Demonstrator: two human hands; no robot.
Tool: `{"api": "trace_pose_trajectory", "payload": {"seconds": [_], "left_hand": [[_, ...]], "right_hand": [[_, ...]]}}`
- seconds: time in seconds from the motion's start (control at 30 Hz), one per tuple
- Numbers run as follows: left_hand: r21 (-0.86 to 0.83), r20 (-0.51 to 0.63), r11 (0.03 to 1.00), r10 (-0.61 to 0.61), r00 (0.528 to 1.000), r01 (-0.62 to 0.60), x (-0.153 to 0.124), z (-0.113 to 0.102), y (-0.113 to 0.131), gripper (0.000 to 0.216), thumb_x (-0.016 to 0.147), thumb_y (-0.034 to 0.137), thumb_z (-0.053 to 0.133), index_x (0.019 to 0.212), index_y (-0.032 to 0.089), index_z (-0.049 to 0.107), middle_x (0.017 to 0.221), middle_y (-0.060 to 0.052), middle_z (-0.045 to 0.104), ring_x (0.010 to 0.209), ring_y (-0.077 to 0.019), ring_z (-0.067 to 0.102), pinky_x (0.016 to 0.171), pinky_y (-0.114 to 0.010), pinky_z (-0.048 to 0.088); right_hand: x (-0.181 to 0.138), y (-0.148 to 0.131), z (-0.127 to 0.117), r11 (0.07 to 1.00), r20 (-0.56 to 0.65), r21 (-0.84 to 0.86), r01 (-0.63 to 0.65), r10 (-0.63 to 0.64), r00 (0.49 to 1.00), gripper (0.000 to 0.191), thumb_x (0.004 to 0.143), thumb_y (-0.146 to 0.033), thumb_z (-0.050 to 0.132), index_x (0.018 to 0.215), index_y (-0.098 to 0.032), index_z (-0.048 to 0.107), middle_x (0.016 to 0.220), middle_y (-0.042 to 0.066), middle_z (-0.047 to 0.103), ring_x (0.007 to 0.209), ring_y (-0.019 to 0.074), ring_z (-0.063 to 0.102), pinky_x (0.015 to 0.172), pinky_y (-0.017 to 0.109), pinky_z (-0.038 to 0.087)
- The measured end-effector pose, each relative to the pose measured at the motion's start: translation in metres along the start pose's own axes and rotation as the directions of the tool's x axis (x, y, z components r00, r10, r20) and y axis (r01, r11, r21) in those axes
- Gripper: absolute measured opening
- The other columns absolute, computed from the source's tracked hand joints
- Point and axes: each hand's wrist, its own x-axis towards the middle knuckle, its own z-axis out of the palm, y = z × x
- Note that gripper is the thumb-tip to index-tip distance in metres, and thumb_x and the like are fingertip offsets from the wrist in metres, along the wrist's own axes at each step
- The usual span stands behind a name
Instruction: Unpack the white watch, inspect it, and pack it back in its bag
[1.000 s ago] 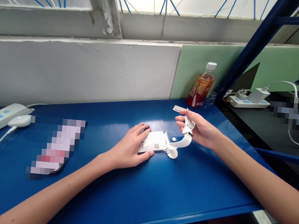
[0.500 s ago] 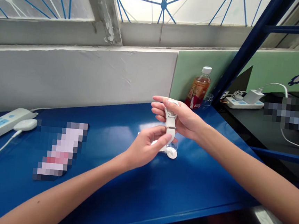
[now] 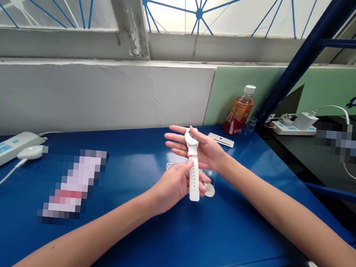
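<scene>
A blue table (image 3: 144, 238) spreads beneath both hands. The right hand (image 3: 209, 151) lies palm up, fingers toward nine o'clock, nearly straight and slightly parted; it holds the white watch loosely, case across the fingers, thumb at the case's edge. The left hand (image 3: 173, 187), reaching toward two o'clock, pinches the strap with the thumb on top and fingers curled beneath. The white watch (image 3: 194, 172) is held over the table, long axis running from just before twelve to just before six o'clock. Its case (image 3: 191, 139) sits at the twelve end; the free, hole-punched strap (image 3: 194, 189) points nearly to six. A white strip (image 3: 217, 139) lies between one and two o'clock of the watch, a small white disc (image 3: 209, 190) between four and five, just beside the left fingers.
</scene>
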Motion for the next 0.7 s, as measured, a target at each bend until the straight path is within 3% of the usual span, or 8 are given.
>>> {"api": "trace_pose_trajectory", "payload": {"seconds": [0.1, 0.3, 0.53, 0.63, 0.7], "left_hand": [[-0.019, 0.041, 0.998, -0.063, 0.997, 0.063, -0.0005, -0.0004, -0.0036, 0.032, 0.1, 0.033, 0.049, 0.107, 0.006, 0.064, 0.083, -0.012, 0.071, 0.064, -0.0169, 0.069, 0.067, -0.03, 0.056], [0.022, 0.011, 1.0, 0.012, 1.0, -0.012, -0.0005, -0.0036, -0.0063, 0.027, 0.1, 0.031, 0.051, 0.101, 0.008, 0.063, 0.084, -0.012, 0.072, 0.065, -0.0177, 0.07, 0.069, -0.032, 0.057], [-0.006, 0.005, 1.0, -0.031, 1.0, 0.031, 0.001, -0.0045, -0.0034, 0.029, 0.101, 0.03, 0.048, 0.1, 0.006, 0.063, 0.084, -0.014, 0.072, 0.066, -0.0197, 0.072, 0.066, -0.032, 0.059], [-0.014, 0.024, 1.0, -0.024, 0.999, 0.024, 0.0014, -0.0039, -0.0012, 0.029, 0.102, 0.028, 0.044, 0.1, 0.007, 0.063, 0.084, -0.014, 0.073, 0.066, -0.0199, 0.073, 0.065, -0.031, 0.059], [-0.015, 0.038, 0.999, -0.029, 0.999, 0.03, 0.0014, -0.0037, 0.0, 0.03, 0.103, 0.027, 0.041, 0.101, 0.007, 0.063, 0.085, -0.014, 0.073, 0.067, -0.0202, 0.073, 0.065, -0.032, 0.06]], "right_hand": [[-0.0026, 0.0003, -0.0031, 0.999, 0.023, -0.007, -0.038, 0.038, 0.999, 0.05, 0.106, -0.043, 0.018, 0.139, -0.021, 0.049, 0.131, 0.011, 0.066, 0.111, 0.0208, 0.068, 0.102, 0.04, 0.049], [-0.0044, -0.002, -0.0067, 0.99, 0.038, 0.097, -0.1, 0.097, 0.995, 0.058, 0.105, -0.037, 0.016, 0.128, -0.001, 0.055, 0.138, 0.02, 0.059, 0.126, 0.0252, 0.058, 0.115, 0.04, 0.035], [-0.0034, -0.0001, -0.0089, 0.996, -0.02, 0.057, -0.074, 0.075, 0.997, 0.058, 0.106, -0.045, 0.016, 0.128, -0.013, 0.058, 0.134, 0.012, 0.064, 0.12, 0.0237, 0.063, 0.113, 0.043, 0.037], [-0.0042, -0.0012, -0.0071, 0.993, -0.01, 0.066, -0.094, 0.095, 0.995, 0.061, 0.105, -0.048, 0.017, 0.127, -0.011, 0.059, 0.139, 0.014, 0.059, 0.122, 0.0241, 0.061, 0.113, 0.042, 0.037], [-0.0045, -0.0014, -0.0063, 0.992, -0.015, 0.058, -0.11, 0.111, 0.994, 0.055, 0.105, -0.041, 0.021, 0.125, -0.008, 0.06, 0.137, 0.016, 0.06, 0.123, 0.0216, 0.061, 0.114, 0.037, 0.036]]}}
